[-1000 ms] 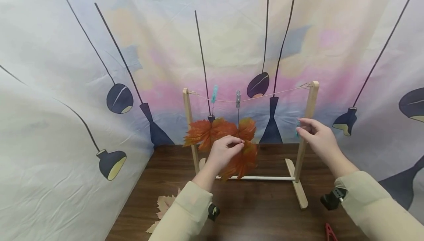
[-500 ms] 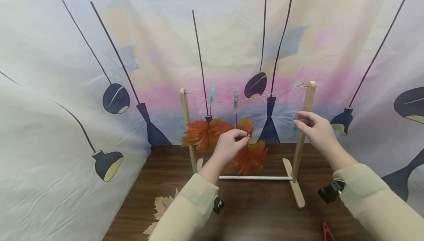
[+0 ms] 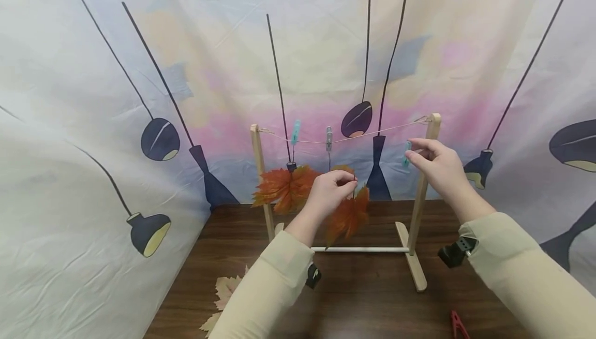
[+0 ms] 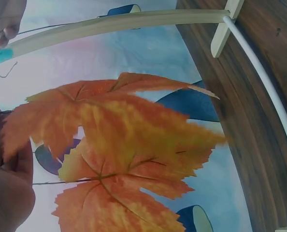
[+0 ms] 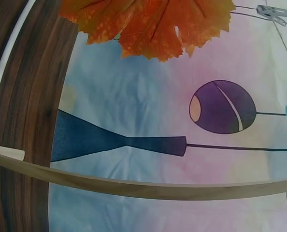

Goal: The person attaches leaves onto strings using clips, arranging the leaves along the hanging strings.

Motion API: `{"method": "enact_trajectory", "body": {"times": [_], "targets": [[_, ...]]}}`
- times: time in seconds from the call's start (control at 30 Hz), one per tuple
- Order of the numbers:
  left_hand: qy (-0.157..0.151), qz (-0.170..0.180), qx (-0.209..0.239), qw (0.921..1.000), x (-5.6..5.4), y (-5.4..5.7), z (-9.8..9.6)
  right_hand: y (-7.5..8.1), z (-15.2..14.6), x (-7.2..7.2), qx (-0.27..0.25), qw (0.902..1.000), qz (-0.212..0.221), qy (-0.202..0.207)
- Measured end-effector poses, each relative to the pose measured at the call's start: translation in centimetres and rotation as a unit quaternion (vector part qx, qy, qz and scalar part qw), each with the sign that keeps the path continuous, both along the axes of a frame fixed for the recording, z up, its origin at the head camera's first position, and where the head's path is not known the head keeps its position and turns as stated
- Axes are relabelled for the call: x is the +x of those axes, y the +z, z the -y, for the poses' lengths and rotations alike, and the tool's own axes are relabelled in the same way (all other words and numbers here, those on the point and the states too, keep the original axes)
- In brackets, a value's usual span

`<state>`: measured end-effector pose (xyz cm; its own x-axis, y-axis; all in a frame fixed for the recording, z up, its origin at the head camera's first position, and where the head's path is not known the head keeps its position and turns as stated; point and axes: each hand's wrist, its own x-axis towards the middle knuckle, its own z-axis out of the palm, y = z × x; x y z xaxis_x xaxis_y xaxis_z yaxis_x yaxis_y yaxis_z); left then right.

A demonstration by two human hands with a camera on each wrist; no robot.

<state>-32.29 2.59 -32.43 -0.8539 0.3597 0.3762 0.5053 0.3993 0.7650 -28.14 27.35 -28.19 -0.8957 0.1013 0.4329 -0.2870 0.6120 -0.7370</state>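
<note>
My left hand [image 3: 328,191] pinches the thin stem of an orange artificial maple leaf [image 3: 349,215], which hangs below the fingertips. In the left wrist view this leaf [image 4: 109,116] overlaps another orange leaf. Between thumb and fingers, my right hand [image 3: 437,165] holds a teal clothespin [image 3: 406,155], just in front of the right post and below the string [image 3: 386,130]. A second teal clothespin [image 3: 295,132] on the string carries an orange leaf [image 3: 281,189]. Beside it, a grey clothespin [image 3: 329,138] holds the stem of another leaf, mostly hidden behind my left hand.
The string runs between two wooden posts [image 3: 419,199], joined low down by a white rod [image 3: 363,249]. Pale leaves [image 3: 225,290] lie on the dark wooden table [image 3: 372,297] at front left, partly behind my sleeve. A red clothespin [image 3: 458,325] lies at front right.
My left hand has moved up and right, lifting the leaf clear of the hung leaf's stem. My right hand has risen and shifted left towards the string with the teal clothespin.
</note>
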Motion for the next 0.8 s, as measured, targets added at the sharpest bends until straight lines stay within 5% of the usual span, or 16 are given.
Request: {"method": "enact_trajectory", "body": {"times": [0.43,0.8], "targets": [[0.041,-0.019,-0.047,0.9979,-0.8,1.5,-1.1,2.2,1.0,-1.3,-0.007,0.9998,-0.017,-0.006],[0.081,0.001,-0.045,0.9957,-1.4,1.2,-3.1,3.2,2.0,-2.3,0.037,0.9991,-0.023,0.004]]}}
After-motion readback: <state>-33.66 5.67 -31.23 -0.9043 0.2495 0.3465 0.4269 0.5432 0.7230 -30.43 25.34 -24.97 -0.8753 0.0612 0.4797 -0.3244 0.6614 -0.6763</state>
